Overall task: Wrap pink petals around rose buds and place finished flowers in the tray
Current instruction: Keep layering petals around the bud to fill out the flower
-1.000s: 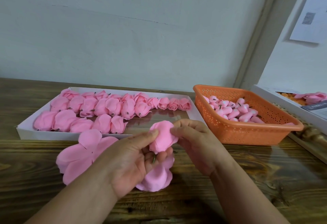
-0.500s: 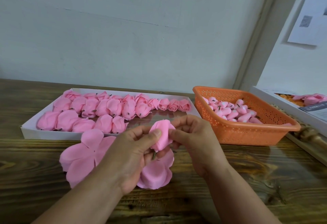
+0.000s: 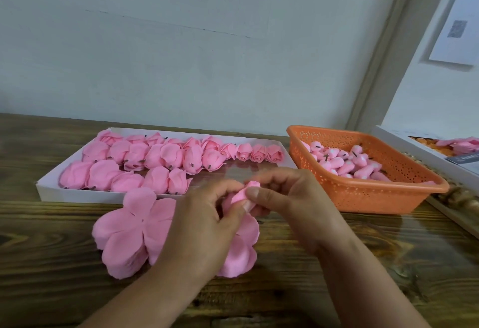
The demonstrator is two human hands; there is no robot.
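Observation:
Both hands meet over the table's middle around one pink rose (image 3: 242, 194) with loose petals (image 3: 242, 247) hanging below it. My left hand (image 3: 204, 226) grips the flower from the left, thumb pressed on its side. My right hand (image 3: 293, 198) pinches a petal against the bud from the right. The bud itself is mostly hidden by fingers. A stack of flat pink petal sheets (image 3: 132, 229) lies on the table left of my hands. The white tray (image 3: 77, 195) behind holds several finished pink roses (image 3: 160, 156).
An orange perforated basket (image 3: 383, 195) with several pink buds (image 3: 347, 162) stands at the right. Further right a white box (image 3: 404, 146) holds more pink and orange pieces. A wall runs behind the wooden table (image 3: 311, 289).
The hands have closed in tighter on the flower and lowered it slightly; the petal that stood open is now folded against the bud. The camera has shifted a little.

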